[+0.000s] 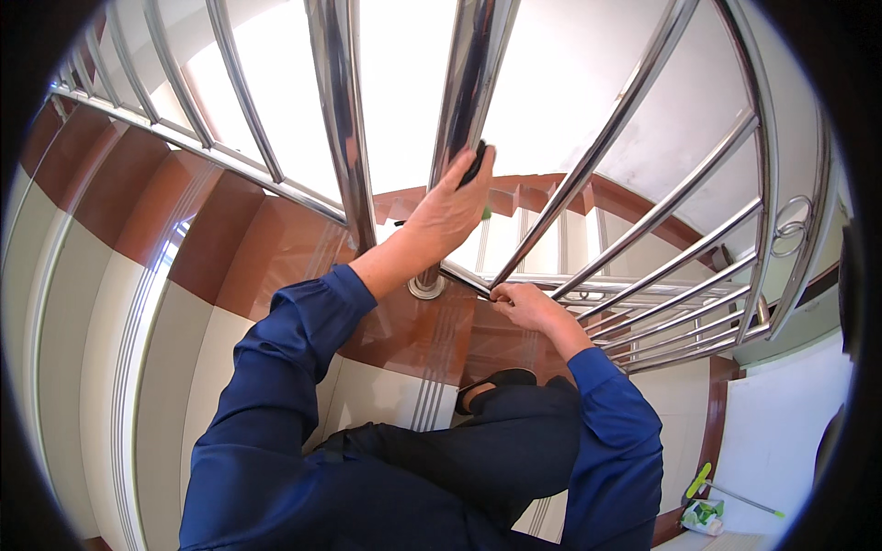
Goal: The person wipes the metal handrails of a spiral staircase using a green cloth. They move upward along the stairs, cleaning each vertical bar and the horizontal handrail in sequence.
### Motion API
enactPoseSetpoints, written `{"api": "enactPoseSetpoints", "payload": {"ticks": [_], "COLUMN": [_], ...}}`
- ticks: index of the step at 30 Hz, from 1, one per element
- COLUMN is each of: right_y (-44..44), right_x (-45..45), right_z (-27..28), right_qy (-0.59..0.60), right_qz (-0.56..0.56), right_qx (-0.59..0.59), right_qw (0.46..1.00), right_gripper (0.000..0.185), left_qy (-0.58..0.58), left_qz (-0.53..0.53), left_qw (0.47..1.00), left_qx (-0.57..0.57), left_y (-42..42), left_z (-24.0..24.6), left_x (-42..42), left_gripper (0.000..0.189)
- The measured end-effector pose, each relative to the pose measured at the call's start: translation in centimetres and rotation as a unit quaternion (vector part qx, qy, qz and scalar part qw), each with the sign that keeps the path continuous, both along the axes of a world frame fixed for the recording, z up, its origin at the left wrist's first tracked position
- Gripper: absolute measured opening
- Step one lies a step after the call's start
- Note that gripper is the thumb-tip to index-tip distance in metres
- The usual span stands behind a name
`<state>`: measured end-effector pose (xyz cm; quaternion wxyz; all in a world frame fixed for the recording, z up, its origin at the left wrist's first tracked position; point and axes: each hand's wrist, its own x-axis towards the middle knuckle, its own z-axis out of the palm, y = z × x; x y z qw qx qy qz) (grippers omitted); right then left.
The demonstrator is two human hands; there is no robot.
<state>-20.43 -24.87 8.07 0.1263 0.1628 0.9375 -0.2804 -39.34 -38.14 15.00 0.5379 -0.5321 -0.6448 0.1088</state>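
My left hand [451, 200] is wrapped around a black object [474, 165], mostly covered by the fingers, and lies against a thick shiny metal newel post [468, 89]. A bit of green shows beside that hand, and its nature cannot be told. Lower and to the right, my right hand [529, 306] grips the bottom rail of the stainless steel stair railing with its fingertips, near the foot of a slanting baluster [565, 193]. The post ends in a round metal base collar [426, 286] on a red-brown stair tile.
Tiled steps [158, 275] with grooved nosings climb at the left. Another thick post [344, 124] stands left of my left hand. Beyond the railing, a lower flight [544, 237] descends. At the bottom right lie a green-headed tool with a thin handle [744, 499] and a green-white plastic package [703, 515].
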Motion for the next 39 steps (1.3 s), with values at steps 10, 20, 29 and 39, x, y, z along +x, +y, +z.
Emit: {"api": "enactPoseSetpoints", "payload": {"ticks": [10, 20, 29, 39], "right_y": [-3.8, -5.5, -4.8, -6.8], "right_x": [-5.3, -7.1, -7.5, -10.0], "right_z": [6.0, 4.8, 5.2, 5.8], "right_qy": [0.377, 0.505, 0.483, 0.367], "right_qz": [-0.139, -0.185, -0.139, -0.256], "right_qx": [-0.149, -0.104, -0.255, -0.439], "right_qw": [0.904, 0.836, 0.826, 0.779], "right_gripper": [0.034, 0.036, 0.049, 0.032], "left_qy": [-0.095, -0.107, -0.172, -0.326], "left_qz": [-0.065, -0.115, -0.187, -0.432], "left_qw": [0.993, 0.987, 0.967, 0.841], "left_qx": [-0.026, 0.030, 0.033, 0.003], "left_y": [-0.3, 0.2, 0.1, -3.1], "left_z": [-1.1, -2.3, -2.4, 1.2], "left_x": [0.4, -0.4, -1.0, -2.6], "left_gripper": [0.085, 0.087, 0.090, 0.071]}}
